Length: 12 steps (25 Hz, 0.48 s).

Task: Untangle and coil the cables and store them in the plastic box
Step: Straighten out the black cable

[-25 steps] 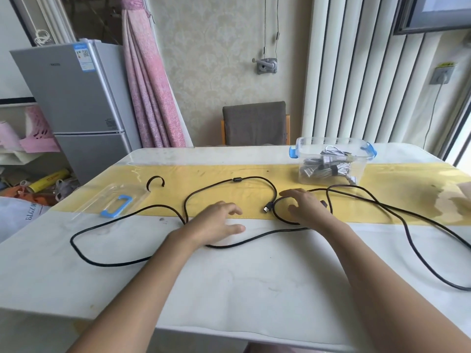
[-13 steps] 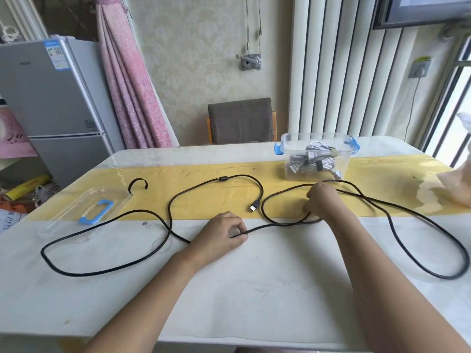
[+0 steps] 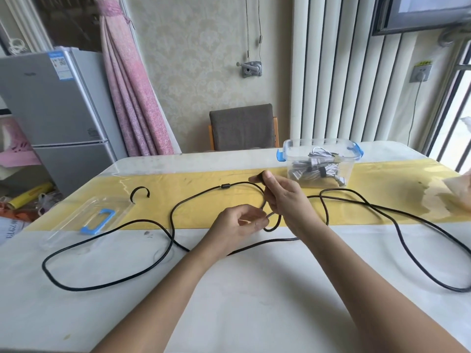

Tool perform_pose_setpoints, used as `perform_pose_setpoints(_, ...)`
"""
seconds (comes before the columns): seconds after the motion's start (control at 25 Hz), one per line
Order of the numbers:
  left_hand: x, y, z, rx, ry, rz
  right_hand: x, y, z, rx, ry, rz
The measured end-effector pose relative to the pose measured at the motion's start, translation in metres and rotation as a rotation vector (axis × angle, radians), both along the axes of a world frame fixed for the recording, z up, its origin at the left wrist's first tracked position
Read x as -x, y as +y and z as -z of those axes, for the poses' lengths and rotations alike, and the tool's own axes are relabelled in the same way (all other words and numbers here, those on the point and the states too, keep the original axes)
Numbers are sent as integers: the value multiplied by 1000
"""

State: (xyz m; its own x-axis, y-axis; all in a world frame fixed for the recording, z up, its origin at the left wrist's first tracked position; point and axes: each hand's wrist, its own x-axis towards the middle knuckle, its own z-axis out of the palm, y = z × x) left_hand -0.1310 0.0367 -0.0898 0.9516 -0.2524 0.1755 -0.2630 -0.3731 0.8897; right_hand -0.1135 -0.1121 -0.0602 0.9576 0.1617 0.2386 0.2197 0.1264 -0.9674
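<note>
Glossy white table (image 3: 254, 301) carries thin black cable (image 3: 224, 186), pinched by left hand (image 3: 237, 222) and right hand (image 3: 288, 200) fingers (image 3: 270, 179).

One long black cable (image 3: 224, 186) lies on the surface (image 3: 254, 301). One clear plastic box (image 3: 354, 164) carries two blue latches (image 3: 280, 155). The grey coiled cables (image 3: 316, 171) inside look like four or five bundles, though they overlap too much to count surely. One lid (image 3: 74, 226) has one blue handle (image 3: 98, 221). One small black strap (image 3: 139, 192). Two hands: left hand (image 3: 239, 222), right hand (image 3: 285, 197). One chair (image 3: 242, 127), one fridge (image 3: 58, 110).
</note>
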Motion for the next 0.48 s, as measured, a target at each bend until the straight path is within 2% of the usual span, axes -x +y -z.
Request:
perform_pose_setpoints(0.2,-6,4,-10,358,118,-58,8,15,3,205,-190,16)
perform_pose_setpoints(0.32,-4,3,-14,382,68,41,15,22,9,216,-210,111)
perform_pose_setpoints(0.4,-5,-3,-17,410,-13,-45,16,22,12,269,-263,177)
perform_pose_setpoints(0.48,-14,-3,-24,626,-23,-153,14,20,12,291,-260,163)
